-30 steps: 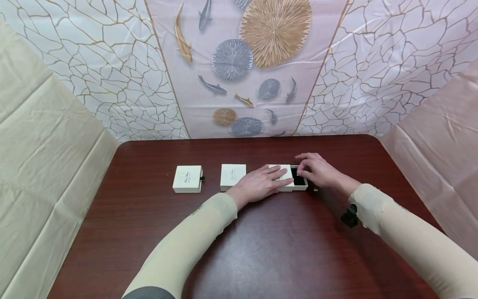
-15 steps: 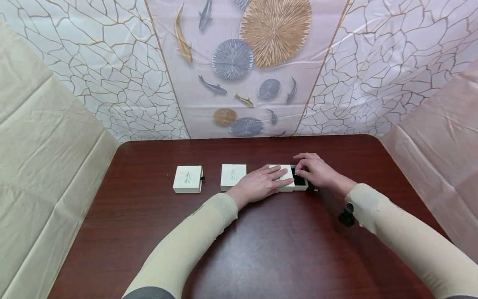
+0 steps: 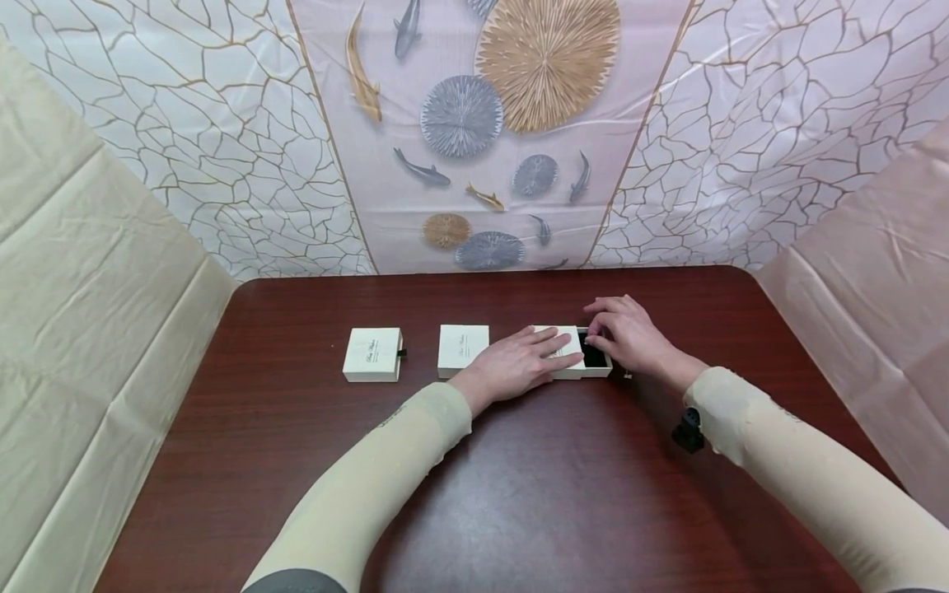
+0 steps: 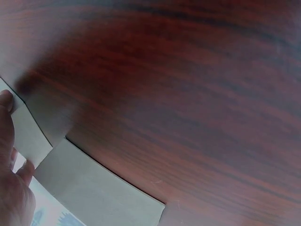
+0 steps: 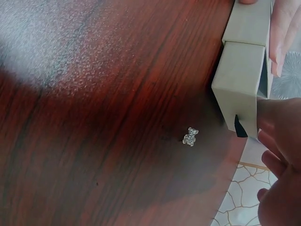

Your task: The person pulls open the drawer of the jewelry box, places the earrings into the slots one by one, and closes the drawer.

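Note:
My left hand [image 3: 515, 365] holds the right-hand white cardboard box [image 5: 247, 23], fingers spread over its top and thumb at its near side. The box's white drawer [image 5: 237, 70] is pulled partway out to the right, showing a black lining [image 3: 596, 356] and a black ribbon tab [image 5: 240, 128]. My right hand [image 3: 626, 338] is over the drawer, with thumb and index fingertips close together down at the lining. I cannot tell whether anything sits between those fingertips. On the table beside the drawer lies a small sparkling bear-shaped charm [image 5: 190, 136].
Two similar white boxes stand to the left: a middle box [image 3: 463, 346] next to my left hand, and a left box [image 3: 373, 354] with a black tab on its right side. They rest on a dark red-brown wooden table [image 3: 519, 494]. A patterned cloth [image 3: 482, 165] hangs behind.
My right hand has shifted slightly left and its fingertips sit a little further into the drawer. My left hand and the boxes stay where they were.

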Demonstrator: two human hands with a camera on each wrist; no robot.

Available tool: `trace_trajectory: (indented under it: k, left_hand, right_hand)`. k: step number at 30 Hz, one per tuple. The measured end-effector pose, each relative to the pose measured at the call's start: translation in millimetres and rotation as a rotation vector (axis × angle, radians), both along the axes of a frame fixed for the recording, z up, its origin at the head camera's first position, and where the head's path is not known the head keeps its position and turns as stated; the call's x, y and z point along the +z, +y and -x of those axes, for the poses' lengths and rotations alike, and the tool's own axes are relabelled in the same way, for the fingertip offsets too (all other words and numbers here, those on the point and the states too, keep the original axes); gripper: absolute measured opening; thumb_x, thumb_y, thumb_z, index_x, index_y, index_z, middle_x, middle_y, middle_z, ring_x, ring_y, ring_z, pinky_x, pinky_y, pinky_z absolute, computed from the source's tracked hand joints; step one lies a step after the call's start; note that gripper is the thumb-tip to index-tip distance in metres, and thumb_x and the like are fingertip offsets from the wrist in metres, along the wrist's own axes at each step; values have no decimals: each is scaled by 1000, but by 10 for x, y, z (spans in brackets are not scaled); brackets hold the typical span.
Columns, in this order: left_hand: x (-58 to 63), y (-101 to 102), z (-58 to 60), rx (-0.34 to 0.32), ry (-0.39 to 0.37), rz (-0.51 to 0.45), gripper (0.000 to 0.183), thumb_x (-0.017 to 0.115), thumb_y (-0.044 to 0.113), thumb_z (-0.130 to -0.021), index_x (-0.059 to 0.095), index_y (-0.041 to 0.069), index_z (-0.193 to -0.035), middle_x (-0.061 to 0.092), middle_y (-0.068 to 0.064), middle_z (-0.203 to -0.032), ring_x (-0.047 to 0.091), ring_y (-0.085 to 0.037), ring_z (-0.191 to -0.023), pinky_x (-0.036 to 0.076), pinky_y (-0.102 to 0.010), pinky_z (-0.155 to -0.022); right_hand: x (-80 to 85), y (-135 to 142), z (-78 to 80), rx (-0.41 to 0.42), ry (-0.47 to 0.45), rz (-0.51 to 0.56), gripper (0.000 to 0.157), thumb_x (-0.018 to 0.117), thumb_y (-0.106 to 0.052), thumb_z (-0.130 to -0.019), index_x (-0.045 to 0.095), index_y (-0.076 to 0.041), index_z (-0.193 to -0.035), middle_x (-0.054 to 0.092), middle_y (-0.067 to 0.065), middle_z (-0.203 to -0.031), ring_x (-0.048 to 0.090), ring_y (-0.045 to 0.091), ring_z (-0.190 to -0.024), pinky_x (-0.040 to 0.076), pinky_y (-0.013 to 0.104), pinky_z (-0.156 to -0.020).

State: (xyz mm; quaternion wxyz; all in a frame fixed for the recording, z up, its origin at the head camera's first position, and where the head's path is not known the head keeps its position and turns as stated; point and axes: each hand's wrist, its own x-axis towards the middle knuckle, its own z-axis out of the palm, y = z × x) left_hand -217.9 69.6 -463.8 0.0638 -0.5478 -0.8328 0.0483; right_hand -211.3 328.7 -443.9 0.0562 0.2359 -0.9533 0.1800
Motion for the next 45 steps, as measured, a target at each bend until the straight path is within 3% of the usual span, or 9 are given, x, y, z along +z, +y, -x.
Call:
trace_trajectory:
  k: [11, 21, 30, 45]
  left_hand:
    - [20, 7, -4, 6, -9, 7, 51, 49, 33, -115, 42, 33, -166, 37, -4, -172, 34, -24, -160, 34, -43, -128]
    - [-7, 10, -3, 1, 2, 2, 52, 51, 31, -115, 42, 33, -166, 38, -4, -172, 35, -24, -159, 34, -43, -128]
    - [-1, 6, 4, 2, -3, -3, 52, 51, 32, -115, 42, 34, -166, 40, -5, -171, 35, -25, -159, 33, -43, -128]
    - [-16, 11, 16, 5, -5, 6, 52, 49, 33, -116, 40, 34, -167, 39, -5, -172, 33, -24, -160, 32, -43, -129]
  right_hand:
    - [-2, 19, 7, -6, 75, -41, 11, 85, -4, -89, 75, -5, -85, 67, 24, -135, 49, 49, -140, 22, 72, -124]
    - [92, 16, -37, -9, 45, -44, 10, 84, -4, -90, 75, -7, -85, 66, 23, -137, 49, 47, -142, 21, 71, -125]
    - [238, 129, -167, 37, 102, -5, 13, 86, -3, -85, 75, -10, -86, 67, 25, -134, 50, 49, -138, 22, 74, -123]
    - [183, 420, -401, 4, 106, -4, 16, 89, -8, -82, 75, -15, -85, 68, 23, -132, 51, 49, -136, 25, 77, -118]
